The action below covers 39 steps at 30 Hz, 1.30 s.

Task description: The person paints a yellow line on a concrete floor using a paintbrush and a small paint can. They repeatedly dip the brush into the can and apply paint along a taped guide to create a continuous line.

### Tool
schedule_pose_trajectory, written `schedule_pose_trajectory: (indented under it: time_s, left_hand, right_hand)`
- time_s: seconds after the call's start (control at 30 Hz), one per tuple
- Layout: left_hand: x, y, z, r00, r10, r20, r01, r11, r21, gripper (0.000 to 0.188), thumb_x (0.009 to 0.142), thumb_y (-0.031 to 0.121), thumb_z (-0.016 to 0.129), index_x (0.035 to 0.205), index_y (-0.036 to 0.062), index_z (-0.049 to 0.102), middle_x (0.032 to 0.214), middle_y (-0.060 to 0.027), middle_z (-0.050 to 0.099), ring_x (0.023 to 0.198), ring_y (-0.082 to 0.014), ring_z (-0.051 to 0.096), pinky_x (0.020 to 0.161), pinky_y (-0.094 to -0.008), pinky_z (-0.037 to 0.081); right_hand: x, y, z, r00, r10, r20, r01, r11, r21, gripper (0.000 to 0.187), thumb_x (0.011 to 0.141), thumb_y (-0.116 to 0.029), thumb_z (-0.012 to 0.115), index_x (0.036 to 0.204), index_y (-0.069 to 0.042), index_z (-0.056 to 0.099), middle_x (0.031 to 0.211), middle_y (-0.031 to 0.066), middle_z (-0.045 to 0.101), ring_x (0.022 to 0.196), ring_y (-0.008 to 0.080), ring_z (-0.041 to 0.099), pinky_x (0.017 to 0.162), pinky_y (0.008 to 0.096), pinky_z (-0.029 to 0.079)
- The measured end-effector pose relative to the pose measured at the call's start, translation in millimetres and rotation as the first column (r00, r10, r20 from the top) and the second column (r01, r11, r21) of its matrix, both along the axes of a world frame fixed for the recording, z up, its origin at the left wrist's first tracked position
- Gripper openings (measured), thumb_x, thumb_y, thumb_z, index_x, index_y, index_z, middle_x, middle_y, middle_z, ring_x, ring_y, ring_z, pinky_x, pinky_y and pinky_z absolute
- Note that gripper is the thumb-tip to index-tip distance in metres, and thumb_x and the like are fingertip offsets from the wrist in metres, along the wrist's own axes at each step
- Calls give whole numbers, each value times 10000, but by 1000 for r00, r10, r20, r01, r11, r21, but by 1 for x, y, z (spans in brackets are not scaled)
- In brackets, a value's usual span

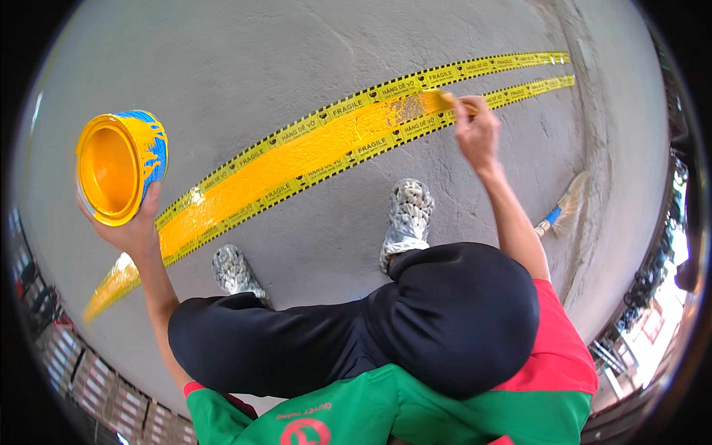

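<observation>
Seen from the head camera, a round metal paint tin with a yellow inside and blue, paint-smeared wall (pixel 122 167) is gripped from below by the left hand (pixel 137 226), fingers curled about its lower rim, and held tilted above the grey concrete floor (pixel 245 59). A flat brush loaded with yellow paint (pixel 445 100) is pinched in the right hand (pixel 478 133) and laid on the wet yellow stripe (pixel 297 159) between two lines of yellow-and-black warning tape (pixel 356 104).

The tin is judged fairly heavy and slippery where paint has run; its rim offers the firmest hold. The brush is light, its bristles soft.

The brush handle is hidden within the fist. How much paint is left cannot be told.
</observation>
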<state>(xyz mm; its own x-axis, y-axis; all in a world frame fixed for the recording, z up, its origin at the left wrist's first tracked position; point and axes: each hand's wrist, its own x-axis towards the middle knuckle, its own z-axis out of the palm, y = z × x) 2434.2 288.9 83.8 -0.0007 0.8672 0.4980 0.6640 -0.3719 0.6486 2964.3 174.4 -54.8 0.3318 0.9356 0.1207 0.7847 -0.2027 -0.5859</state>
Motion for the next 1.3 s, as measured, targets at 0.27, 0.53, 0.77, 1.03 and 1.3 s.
schedule_pose_trajectory:
  time_s: [0.27, 0.53, 0.77, 1.03, 1.3]
  left_hand:
    - [72, -24, 25, 997, -23, -74, 16, 995, -97, 1047, 637, 266, 941, 1479, 29, 366, 1386, -132, 509, 1308, -267, 524, 1124, -413, 424]
    - [147, -22, -25, 983, -149, 104, 163, 977, -135, 1127, 600, 374, 944, 1496, 46, 342, 1415, -137, 492, 1323, -279, 513, 1137, -434, 414]
    - [180, -27, -66, 950, -283, 136, 305, 934, -188, 1231, 584, 387, 981, 1534, 34, 282, 1458, -143, 469, 1358, -280, 495, 1159, -440, 397]
    - [199, -43, -92, 913, -359, 191, 399, 885, -242, 1247, 567, 318, 1002, 1530, 45, 259, 1474, -155, 433, 1368, -290, 478, 1175, -447, 387]
    - [215, -43, -105, 871, -451, 193, 486, 850, -205, 1227, 558, 279, 1018, 1513, 18, 294, 1481, -195, 438, 1328, -320, 520, 1134, -431, 441]
  right_hand:
    - [-60, 2, -4, 939, 309, 153, -305, 951, -48, 74, 968, -80, 643, 1005, -19, 663, 820, 135, 683, 640, 223, 658, 546, 327, 563]
    - [-80, 13, 1, 806, 92, -585, -148, 988, -49, 125, 959, -110, 693, 1045, -22, 671, 805, 118, 743, 681, 148, 698, 590, 289, 547]
    - [86, 3, 0, 984, -76, 158, 63, 994, 87, 106, 993, -86, 629, 1071, -25, 664, 861, 121, 732, 672, 172, 693, 530, 290, 557]
    - [-62, -10, 16, 937, 214, -274, -177, 972, 153, 189, 916, -40, 696, 1095, -15, 638, 883, 143, 708, 776, 241, 728, 658, 332, 592]
    - [-33, 4, 147, 603, 103, -791, 243, 921, 305, 189, 975, -24, 629, 1141, 24, 554, 886, 189, 712, 727, 227, 723, 677, 330, 608]
